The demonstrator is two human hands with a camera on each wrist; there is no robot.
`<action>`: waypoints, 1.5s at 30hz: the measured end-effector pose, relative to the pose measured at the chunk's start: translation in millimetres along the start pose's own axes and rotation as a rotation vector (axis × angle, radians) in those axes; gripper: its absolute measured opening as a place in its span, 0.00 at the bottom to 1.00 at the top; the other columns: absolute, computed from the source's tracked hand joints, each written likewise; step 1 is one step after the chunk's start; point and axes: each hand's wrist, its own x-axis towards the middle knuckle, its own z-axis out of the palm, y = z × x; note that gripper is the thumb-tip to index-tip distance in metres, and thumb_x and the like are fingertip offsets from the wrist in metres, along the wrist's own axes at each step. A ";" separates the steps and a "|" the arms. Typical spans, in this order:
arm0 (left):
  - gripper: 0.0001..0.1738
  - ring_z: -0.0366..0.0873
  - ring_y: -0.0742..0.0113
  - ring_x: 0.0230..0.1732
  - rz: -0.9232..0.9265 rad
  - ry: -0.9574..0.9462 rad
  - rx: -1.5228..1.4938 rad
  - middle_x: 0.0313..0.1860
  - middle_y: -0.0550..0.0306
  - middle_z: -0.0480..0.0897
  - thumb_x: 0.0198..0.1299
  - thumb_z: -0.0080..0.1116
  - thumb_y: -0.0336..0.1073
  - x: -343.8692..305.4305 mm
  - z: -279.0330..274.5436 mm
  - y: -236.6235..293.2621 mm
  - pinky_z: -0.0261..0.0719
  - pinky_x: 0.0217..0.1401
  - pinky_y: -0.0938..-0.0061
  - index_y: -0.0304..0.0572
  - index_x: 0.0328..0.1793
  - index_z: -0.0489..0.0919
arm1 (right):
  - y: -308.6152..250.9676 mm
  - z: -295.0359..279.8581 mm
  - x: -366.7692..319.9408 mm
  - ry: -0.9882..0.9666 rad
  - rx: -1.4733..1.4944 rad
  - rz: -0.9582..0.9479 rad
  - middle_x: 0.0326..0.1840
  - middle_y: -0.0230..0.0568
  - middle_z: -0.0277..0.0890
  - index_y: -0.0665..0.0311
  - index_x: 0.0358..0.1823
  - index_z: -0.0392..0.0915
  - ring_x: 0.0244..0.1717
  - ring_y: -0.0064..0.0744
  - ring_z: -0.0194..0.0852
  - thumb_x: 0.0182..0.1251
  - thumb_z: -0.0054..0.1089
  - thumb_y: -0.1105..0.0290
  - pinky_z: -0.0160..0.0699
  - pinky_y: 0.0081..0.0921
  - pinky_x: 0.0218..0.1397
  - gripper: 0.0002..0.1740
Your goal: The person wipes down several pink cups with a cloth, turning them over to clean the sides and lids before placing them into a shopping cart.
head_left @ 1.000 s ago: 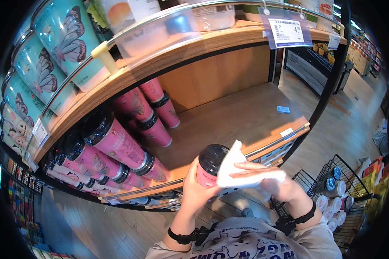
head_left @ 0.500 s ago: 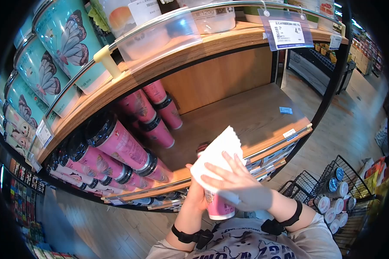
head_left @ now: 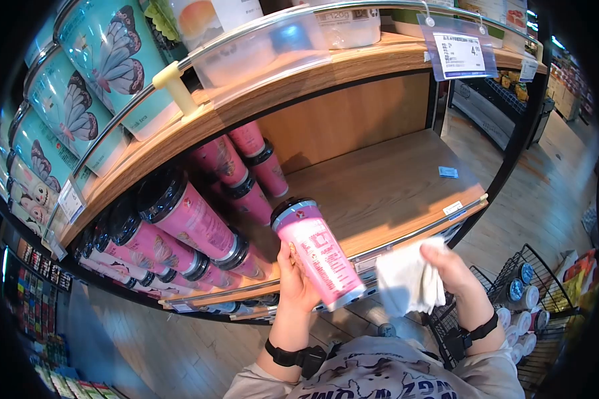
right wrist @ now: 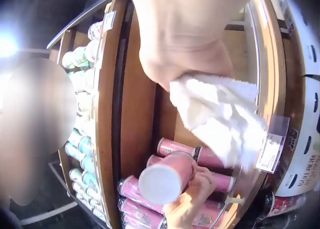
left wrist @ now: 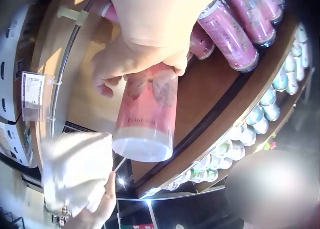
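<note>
A pink cup with a black lid [head_left: 318, 256] leans in my left hand [head_left: 297, 282], whose fingers and thumb curl round its side in front of the shelf. In the left wrist view the cup's white base [left wrist: 142, 145] and a butterfly print show below the fingers. To the right, my right hand [head_left: 451, 269] pinches a folded white cloth [head_left: 409, 279], held apart from the cup. The right wrist view shows the cloth [right wrist: 220, 114] hanging from the hand, its thumb and fingertips partly hidden behind it.
More pink cups [head_left: 190, 219] stand stacked at the left of the wooden shelf [head_left: 379, 173]. Teal butterfly cups [head_left: 113, 60] line the shelf above, behind a rail. A wire basket [head_left: 536, 279] with several lidded tubs is at the right. A price tag [head_left: 460, 53] hangs above.
The white cloth, earlier wrapped against the cup by my right hand, has come away to the right. The cup, earlier mostly covered, now shows its printed side, tilted in my left hand.
</note>
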 end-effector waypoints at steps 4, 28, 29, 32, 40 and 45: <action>0.38 0.73 0.54 0.63 -0.055 -0.041 0.076 0.63 0.48 0.75 0.59 0.58 0.59 -1.1 2.2 -14.6 0.70 0.67 0.52 0.40 0.68 0.67 | -6.6 26.4 15.6 0.201 -0.077 -0.445 0.55 0.40 0.75 0.68 0.63 0.67 0.53 0.31 0.75 0.76 0.42 0.54 0.73 0.26 0.56 0.26; 0.42 0.76 0.43 0.57 0.051 0.169 0.187 0.54 0.34 0.77 0.54 0.64 0.58 -8.0 -8.6 -2.8 0.76 0.60 0.48 0.35 0.66 0.66 | -11.8 72.4 -2.3 -0.929 -1.229 -0.680 0.75 0.28 0.58 0.43 0.65 0.72 0.82 0.39 0.32 0.59 0.56 0.61 0.31 0.53 0.78 0.29; 0.41 0.77 0.43 0.55 0.075 0.150 0.174 0.54 0.32 0.76 0.55 0.64 0.57 -7.3 -10.8 -0.4 0.77 0.58 0.48 0.35 0.65 0.66 | -15.3 60.6 4.2 -1.001 -1.033 -0.529 0.72 0.32 0.63 0.48 0.64 0.73 0.80 0.37 0.39 0.62 0.55 0.61 0.37 0.51 0.77 0.26; 0.42 0.77 0.44 0.56 -0.006 -0.042 0.070 0.56 0.36 0.76 0.53 0.65 0.58 -11.9 -1.2 8.8 0.77 0.58 0.49 0.35 0.65 0.67 | -18.7 1.1 -1.1 -0.265 -0.382 0.682 0.60 0.44 0.74 0.66 0.60 0.72 0.67 0.33 0.66 0.71 0.49 0.60 0.62 0.41 0.69 0.22; 0.35 0.71 0.53 0.65 0.018 -0.116 0.032 0.65 0.46 0.72 0.66 0.53 0.54 -5.0 0.5 -22.1 0.69 0.69 0.55 0.39 0.70 0.63 | -2.9 46.5 11.2 0.030 -0.232 -0.255 0.65 0.44 0.68 0.70 0.75 0.48 0.64 0.35 0.67 0.75 0.38 0.46 0.62 0.32 0.68 0.39; 0.42 0.66 0.54 0.69 -0.032 -0.043 0.151 0.69 0.49 0.69 0.62 0.53 0.62 -9.5 -1.5 -38.8 0.64 0.72 0.55 0.42 0.73 0.60 | -0.4 100.2 22.9 -0.280 -0.858 -0.649 0.81 0.54 0.30 0.69 0.74 0.53 0.80 0.57 0.18 0.75 0.36 0.49 0.27 0.47 0.78 0.36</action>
